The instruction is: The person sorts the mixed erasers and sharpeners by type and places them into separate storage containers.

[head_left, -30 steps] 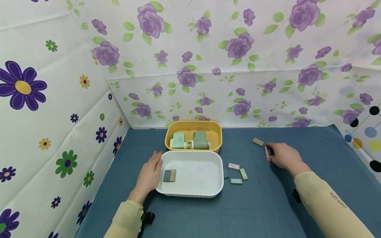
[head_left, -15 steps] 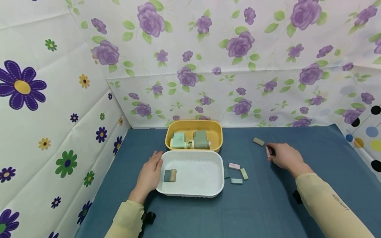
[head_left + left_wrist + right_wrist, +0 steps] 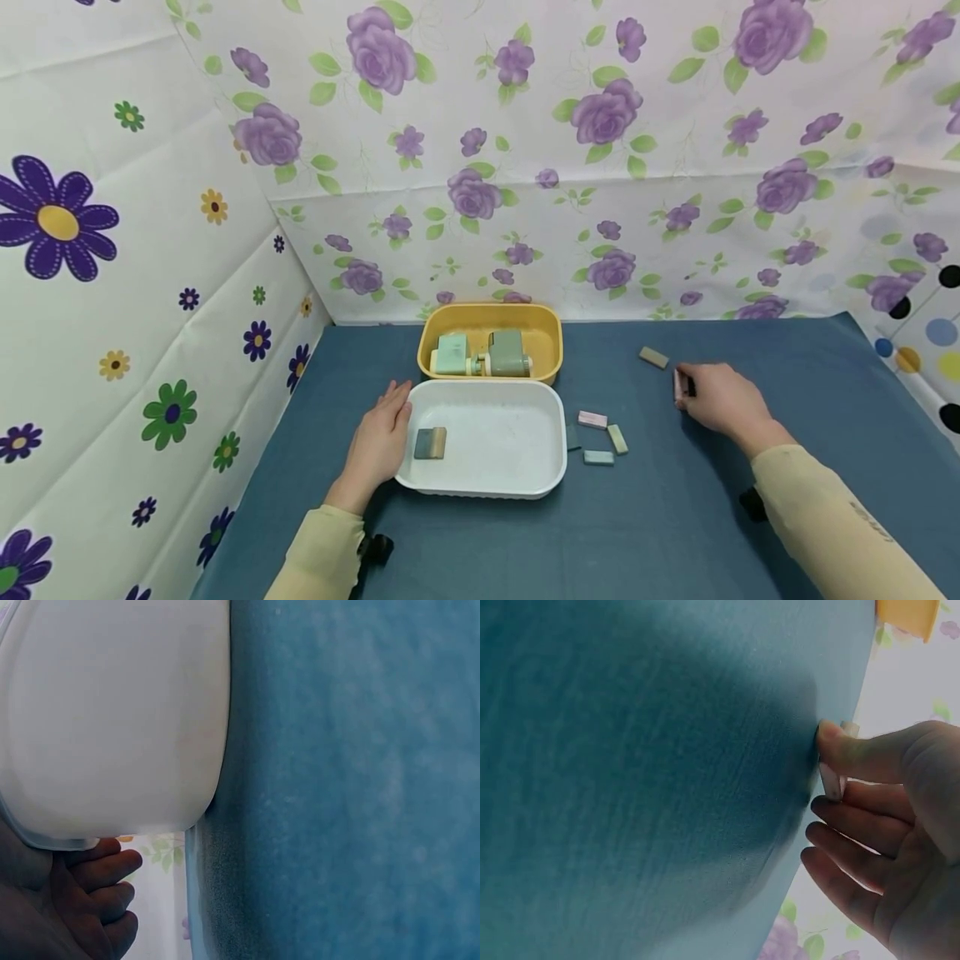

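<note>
In the head view my left hand [image 3: 381, 442] lies along the left side of a white tray [image 3: 525, 442], fingers fairly straight and touching its rim. Inside that tray are a dark grey-blue block [image 3: 423, 444] and a tan block [image 3: 438, 443], side by side. Over at the right, my right hand [image 3: 723, 398] pinches a small pink eraser-like block [image 3: 678, 388] upright at the cloth. The right wrist view shows this pale block [image 3: 831, 782] by the thumb, the other fingers loosely spread. A dark patch beside it is unclear. A khaki block [image 3: 653, 357] lies just beyond.
Behind the white tray stands a yellow tub [image 3: 551, 333] holding a mint device [image 3: 452, 354] and a grey-green device [image 3: 507, 353]. Right of the tray lie a pink block [image 3: 592, 419], a green block [image 3: 617, 439], a pale blue block [image 3: 598, 457] and a dark teal piece [image 3: 573, 438].
Little differs. The right hand stays at the same spot with the pink block, which now looks slightly more upright. The left hand keeps its place at the tray; the view shifts slightly.
</note>
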`<state>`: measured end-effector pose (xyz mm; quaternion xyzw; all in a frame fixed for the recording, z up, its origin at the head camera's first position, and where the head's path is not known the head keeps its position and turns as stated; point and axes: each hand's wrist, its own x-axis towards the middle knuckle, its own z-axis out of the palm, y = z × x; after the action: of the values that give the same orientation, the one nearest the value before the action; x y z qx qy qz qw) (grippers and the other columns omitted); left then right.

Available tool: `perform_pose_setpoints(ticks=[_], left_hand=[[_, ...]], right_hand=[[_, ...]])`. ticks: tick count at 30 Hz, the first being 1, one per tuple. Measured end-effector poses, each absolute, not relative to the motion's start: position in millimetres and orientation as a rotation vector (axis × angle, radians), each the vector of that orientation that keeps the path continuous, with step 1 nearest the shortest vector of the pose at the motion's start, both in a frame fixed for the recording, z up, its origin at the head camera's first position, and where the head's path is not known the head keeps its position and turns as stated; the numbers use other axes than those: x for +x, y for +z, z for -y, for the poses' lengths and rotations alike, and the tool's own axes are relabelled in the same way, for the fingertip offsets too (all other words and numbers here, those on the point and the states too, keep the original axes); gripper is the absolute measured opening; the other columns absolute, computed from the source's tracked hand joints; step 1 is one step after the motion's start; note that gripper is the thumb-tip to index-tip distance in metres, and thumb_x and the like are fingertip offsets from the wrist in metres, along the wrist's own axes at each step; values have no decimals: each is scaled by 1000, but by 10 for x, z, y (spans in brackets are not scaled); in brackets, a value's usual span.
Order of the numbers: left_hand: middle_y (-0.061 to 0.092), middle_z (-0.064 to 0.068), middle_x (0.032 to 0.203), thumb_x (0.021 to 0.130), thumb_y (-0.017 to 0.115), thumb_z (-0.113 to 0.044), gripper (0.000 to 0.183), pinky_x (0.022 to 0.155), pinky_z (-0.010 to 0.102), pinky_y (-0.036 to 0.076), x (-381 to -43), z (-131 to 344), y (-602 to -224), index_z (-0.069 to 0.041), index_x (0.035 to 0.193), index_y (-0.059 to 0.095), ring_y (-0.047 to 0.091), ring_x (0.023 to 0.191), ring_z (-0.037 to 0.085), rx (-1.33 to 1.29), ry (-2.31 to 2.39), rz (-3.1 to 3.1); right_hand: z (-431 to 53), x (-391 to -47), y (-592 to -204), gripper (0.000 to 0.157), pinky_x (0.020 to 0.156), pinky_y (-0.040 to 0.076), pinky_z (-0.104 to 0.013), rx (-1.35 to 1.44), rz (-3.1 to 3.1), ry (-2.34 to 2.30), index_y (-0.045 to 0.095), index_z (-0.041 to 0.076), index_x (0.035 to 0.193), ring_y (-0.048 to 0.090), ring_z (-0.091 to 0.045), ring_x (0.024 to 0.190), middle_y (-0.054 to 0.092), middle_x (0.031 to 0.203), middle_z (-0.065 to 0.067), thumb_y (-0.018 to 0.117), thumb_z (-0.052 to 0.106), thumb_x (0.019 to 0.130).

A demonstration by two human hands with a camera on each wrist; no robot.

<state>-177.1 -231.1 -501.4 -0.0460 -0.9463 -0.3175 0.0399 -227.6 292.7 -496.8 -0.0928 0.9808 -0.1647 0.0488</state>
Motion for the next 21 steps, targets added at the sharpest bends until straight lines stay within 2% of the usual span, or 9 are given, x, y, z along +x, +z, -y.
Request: perform_pose_setpoints(ticks=[5, 8, 11, 14, 19, 21], left_hand=[[45, 21, 164, 118, 43, -20, 49, 131, 53, 24, -1768, 2305, -5004, 3, 161, 44, 30, 159, 32, -146, -973, 2901], [45, 21, 164, 118, 43, -21, 49, 131, 53, 24, -1771, 2302, -5000, 2, 161, 44, 30, 159, 31, -140, -967, 2907], [45, 21, 164, 118, 43, -21, 49, 131, 53, 24, -1776, 2306, -5005, 2, 161, 44, 30, 159, 31, -143, -963, 2908], [45, 21, 164, 118, 43, -21, 49, 131, 54, 24, -1777, 2309, -5009, 2, 161, 44, 30, 159, 32, -147, -966, 2902], [45, 20, 164, 118, 43, -22, 49, 131, 52, 24, -1769, 2304, -5003, 2, 161, 45, 31, 159, 30, -135, -983, 2899], [45, 20, 164, 118, 43, -22, 49, 131, 52, 23, -1767, 2303, -4997, 1, 161, 45, 31, 159, 30, -132, -987, 2900]], right_hand=[[-2909, -2197, -4967, 43, 59, 50, -45, -263, -2995, -555, 72, 1, 126, 61, -22, 69, 72, 94, -13, 83, 27, 94], [-2859, -2111, -4948, 58, 59, 53, -44, -275, -2999, -614, 69, 0, 138, 63, -19, 72, 75, 108, -20, 84, 34, 94], [-2791, -2031, -4910, 65, 56, 47, -39, -274, -3006, -674, 66, 0, 143, 60, -17, 67, 75, 114, -22, 84, 38, 94], [-2717, -1977, -4869, 68, 52, 39, -36, -266, -3008, -727, 62, -1, 148, 51, -17, 56, 76, 107, -20, 83, 37, 95], [-2629, -1912, -4824, 68, 51, 34, -34, -315, -3033, -756, 62, -3, 147, 44, -15, 49, 74, 114, -25, 84, 34, 95], [-2596, -1890, -4812, 67, 49, 33, -33, -334, -3038, -764, 62, -3, 147, 41, -14, 47, 74, 101, -23, 84, 34, 95]])
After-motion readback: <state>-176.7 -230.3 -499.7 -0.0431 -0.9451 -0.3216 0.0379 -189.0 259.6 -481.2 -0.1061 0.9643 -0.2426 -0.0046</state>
